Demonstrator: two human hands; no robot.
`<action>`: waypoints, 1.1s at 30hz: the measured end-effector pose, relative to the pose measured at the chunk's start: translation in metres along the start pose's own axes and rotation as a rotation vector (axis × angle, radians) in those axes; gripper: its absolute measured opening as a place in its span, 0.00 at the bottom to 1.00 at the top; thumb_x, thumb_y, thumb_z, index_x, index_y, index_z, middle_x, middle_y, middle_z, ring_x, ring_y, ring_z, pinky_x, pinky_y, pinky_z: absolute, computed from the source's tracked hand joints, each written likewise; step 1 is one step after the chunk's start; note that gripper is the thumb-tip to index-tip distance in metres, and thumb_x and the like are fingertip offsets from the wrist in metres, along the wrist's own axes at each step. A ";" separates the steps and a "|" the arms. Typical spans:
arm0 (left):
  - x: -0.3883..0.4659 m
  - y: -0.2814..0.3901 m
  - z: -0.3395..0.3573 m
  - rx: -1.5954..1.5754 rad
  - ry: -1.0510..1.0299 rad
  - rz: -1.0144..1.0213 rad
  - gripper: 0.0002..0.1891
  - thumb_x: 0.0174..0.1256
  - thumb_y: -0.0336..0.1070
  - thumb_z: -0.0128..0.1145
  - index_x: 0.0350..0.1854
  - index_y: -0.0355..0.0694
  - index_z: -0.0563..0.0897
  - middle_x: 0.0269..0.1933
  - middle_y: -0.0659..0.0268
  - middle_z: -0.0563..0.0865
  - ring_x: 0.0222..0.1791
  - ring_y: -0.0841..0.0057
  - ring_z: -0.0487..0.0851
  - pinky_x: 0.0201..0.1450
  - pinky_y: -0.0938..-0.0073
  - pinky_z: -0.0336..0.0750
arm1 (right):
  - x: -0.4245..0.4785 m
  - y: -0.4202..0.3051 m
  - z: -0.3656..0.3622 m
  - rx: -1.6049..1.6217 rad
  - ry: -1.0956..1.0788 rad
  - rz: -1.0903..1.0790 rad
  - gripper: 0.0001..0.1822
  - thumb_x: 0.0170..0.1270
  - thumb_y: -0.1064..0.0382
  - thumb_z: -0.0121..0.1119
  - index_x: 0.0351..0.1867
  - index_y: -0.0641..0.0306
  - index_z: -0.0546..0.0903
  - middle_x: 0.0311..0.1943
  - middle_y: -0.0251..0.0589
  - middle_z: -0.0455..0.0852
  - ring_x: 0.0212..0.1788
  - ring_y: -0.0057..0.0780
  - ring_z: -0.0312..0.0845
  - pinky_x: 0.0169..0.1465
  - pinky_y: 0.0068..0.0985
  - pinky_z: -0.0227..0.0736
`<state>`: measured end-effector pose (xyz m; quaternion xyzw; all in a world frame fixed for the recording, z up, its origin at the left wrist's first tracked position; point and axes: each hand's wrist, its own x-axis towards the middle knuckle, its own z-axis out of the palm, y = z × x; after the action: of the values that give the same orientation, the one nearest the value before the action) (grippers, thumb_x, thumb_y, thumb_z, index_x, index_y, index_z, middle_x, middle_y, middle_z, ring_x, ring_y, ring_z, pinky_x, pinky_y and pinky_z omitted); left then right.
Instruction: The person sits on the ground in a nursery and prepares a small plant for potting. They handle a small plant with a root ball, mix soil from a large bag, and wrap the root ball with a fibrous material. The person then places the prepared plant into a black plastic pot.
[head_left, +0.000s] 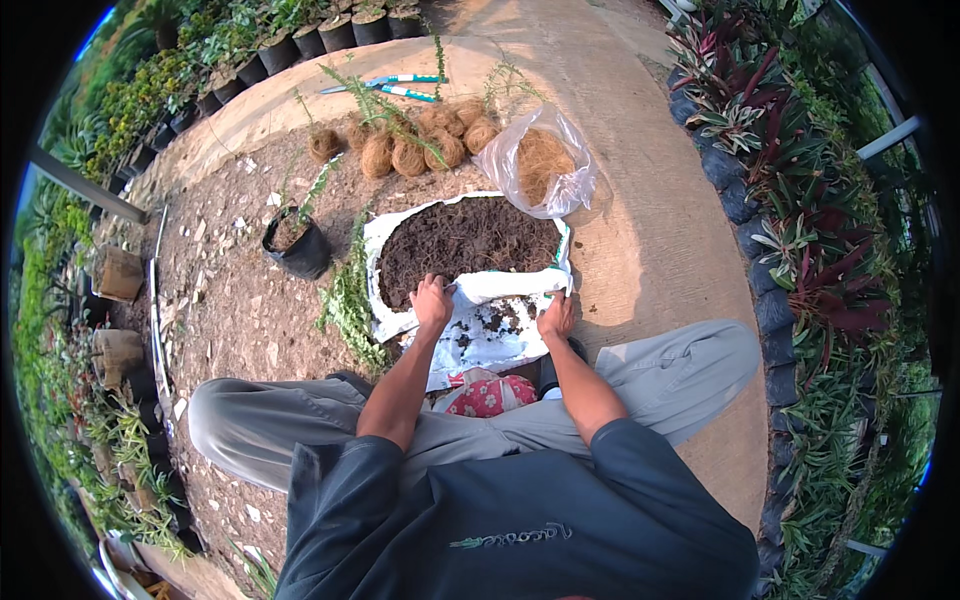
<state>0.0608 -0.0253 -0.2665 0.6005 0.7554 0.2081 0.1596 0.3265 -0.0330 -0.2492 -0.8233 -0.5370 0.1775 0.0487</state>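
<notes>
A white plastic sack (499, 284) lies cut open before me, filled with dark potting soil (469, 238). My left hand (433, 301) grips the rolled near edge of the sack, its fingertips by the soil. At the right end of that same fold, my right hand (556, 316) holds the sack's corner. Crumbs of soil are scattered on the white flap between my forearms. Against the sack's far right corner rests a clear plastic bag (576, 180) of brown coconut fibre (541, 163). Cut green fern fronds (350, 307) lie along the sack's left side.
Several fibre-wrapped balls (409, 156) sit beyond the sack, with teal-handled hedge shears (397, 85) behind them. A black grow bag (298, 251) with a fern stands at left. Red flowered cloth (487, 396) lies near my legs. Potted plants (772, 300) line the right path edge.
</notes>
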 end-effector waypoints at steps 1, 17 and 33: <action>0.000 0.001 -0.001 0.001 -0.018 -0.008 0.10 0.60 0.40 0.63 0.40 0.43 0.83 0.47 0.64 0.81 0.52 0.63 0.79 0.53 0.48 0.69 | 0.001 0.001 0.001 0.005 0.021 0.002 0.28 0.52 0.67 0.70 0.56 0.59 0.76 0.55 0.50 0.75 0.60 0.49 0.73 0.61 0.44 0.71; 0.000 -0.004 0.001 -0.022 -0.011 -0.020 0.10 0.60 0.42 0.64 0.38 0.43 0.83 0.46 0.64 0.82 0.52 0.63 0.81 0.51 0.50 0.69 | 0.001 0.010 -0.006 0.190 -0.027 -0.125 0.13 0.52 0.75 0.62 0.37 0.54 0.86 0.38 0.49 0.85 0.46 0.50 0.81 0.51 0.43 0.74; 0.002 0.002 -0.006 -0.036 -0.085 -0.042 0.11 0.60 0.45 0.65 0.39 0.46 0.84 0.46 0.65 0.82 0.52 0.64 0.81 0.52 0.49 0.69 | 0.016 0.040 0.015 0.327 0.025 -0.311 0.06 0.44 0.74 0.65 0.21 0.58 0.88 0.38 0.48 0.86 0.47 0.52 0.82 0.52 0.41 0.76</action>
<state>0.0595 -0.0240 -0.2605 0.5898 0.7566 0.1924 0.2066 0.3615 -0.0371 -0.2778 -0.7140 -0.6208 0.2423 0.2148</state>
